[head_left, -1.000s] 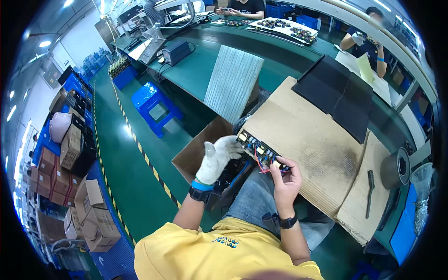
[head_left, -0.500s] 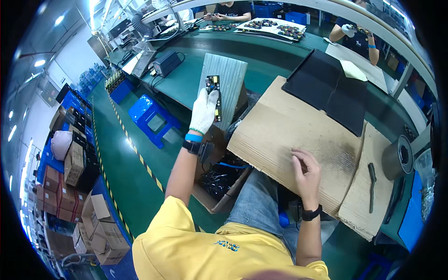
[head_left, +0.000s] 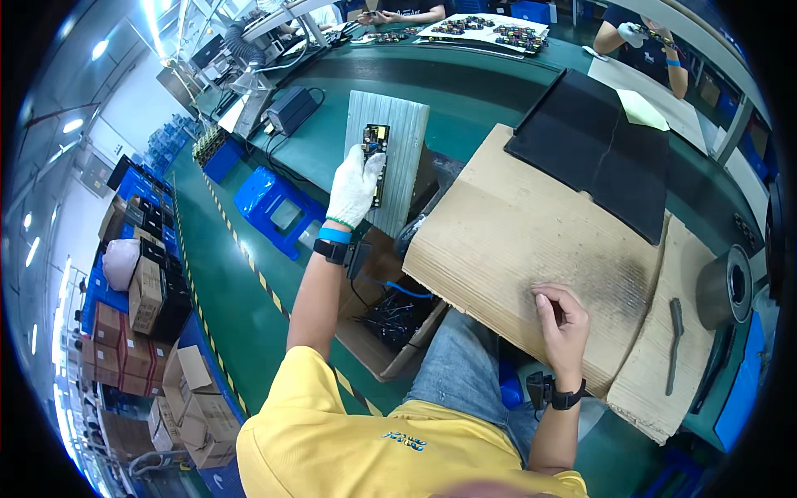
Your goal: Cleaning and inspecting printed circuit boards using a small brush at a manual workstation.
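My left hand (head_left: 352,187), in a white knit glove, grips a narrow black circuit board (head_left: 378,137) with yellow and other small parts on it. Behind the board is a pale grey, ribbed panel (head_left: 404,158) at the table's near edge; whether they touch, I cannot tell. The glove covers part of the board's left side. My bare right hand (head_left: 567,325) is over the brown cardboard sheet (head_left: 490,224), fingers loosely bent and thumb apart, with nothing visible in it.
A black tray (head_left: 573,149) with a yellow paper lies behind the cardboard. To the right are a dark brush-like tool (head_left: 675,344) and a grey spool (head_left: 725,286). An open carton (head_left: 386,332) of wire-like scraps stands below, a blue stool (head_left: 278,209) left. Two people work across the table.
The view has shifted slightly. My left hand keeps its grip on the circuit board in front of the panel. My right hand's fingers look a little more bent.
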A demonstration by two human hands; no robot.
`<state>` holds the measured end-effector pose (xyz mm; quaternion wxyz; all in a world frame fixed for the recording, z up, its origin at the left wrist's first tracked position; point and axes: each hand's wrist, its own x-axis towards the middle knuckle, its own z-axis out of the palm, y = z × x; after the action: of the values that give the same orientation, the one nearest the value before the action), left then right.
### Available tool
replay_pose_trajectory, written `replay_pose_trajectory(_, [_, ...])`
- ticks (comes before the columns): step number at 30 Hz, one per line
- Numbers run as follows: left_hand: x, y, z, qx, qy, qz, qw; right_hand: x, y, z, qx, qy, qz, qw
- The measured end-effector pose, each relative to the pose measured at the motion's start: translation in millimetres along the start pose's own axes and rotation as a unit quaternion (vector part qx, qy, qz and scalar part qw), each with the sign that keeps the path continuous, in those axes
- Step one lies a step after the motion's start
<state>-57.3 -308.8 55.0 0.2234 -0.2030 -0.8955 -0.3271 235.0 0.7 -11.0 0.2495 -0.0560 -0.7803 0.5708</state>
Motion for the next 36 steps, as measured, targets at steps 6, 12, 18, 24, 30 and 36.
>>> replay_pose_trajectory(6, [-6, 6, 12, 0.078, 0.029, 0.026, 0.996, 1, -3, 4, -0.011, 0.009, -0.016, 1.0])
replay_pose_trajectory(12, [-3, 3, 27, 0.138, 0.114, -0.025, 0.984, 1, -9, 7, -0.044, 0.004, -0.04, 0.998])
replay_pose_trajectory(18, [-2, -11, 23, 0.123, 0.099, -0.02, 0.987, 3, -7, 8, -0.09, 0.006, -0.072, 0.993])
replay_pose_trajectory(24, [-33, 17, -6, -0.094, 0.101, -0.061, 0.989, 2, -15, 6, -0.043, -0.006, -0.014, 0.999])
replay_pose_trajectory(30, [-114, 65, -4, -0.388, -0.022, -0.135, 0.912, 4, -57, 70, 0.085, -0.096, -0.067, 0.99])
replay_pose_trajectory(36, [-185, 99, -10, -0.55, -0.154, -0.227, 0.789, -7, -61, 101, 0.195, -0.256, 0.018, 0.947])
